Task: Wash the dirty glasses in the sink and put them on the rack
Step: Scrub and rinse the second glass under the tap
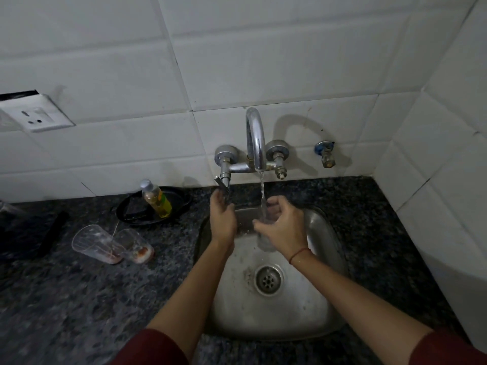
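My right hand (pixel 282 227) grips a clear glass (pixel 264 242) upright over the steel sink (pixel 316 306), under the water stream running from the curved tap (pixel 255 138). My left hand (pixel 222 216) reaches up to the tap's left lever handle (pixel 222 183), fingers curled around its lower end. Two dirty clear glasses lie on their sides on the dark granite counter, one at the left (pixel 95 243) and one beside it (pixel 135 246), both with reddish residue at the base. No rack is in view.
A dish soap bottle (pixel 156 198) lies on a black pan (pixel 126 212) behind the dirty glasses. A dark object (pixel 29 235) sits at the counter's left edge. A wall socket (pixel 39 114) is at upper left. Tiled walls close in behind and on the right.
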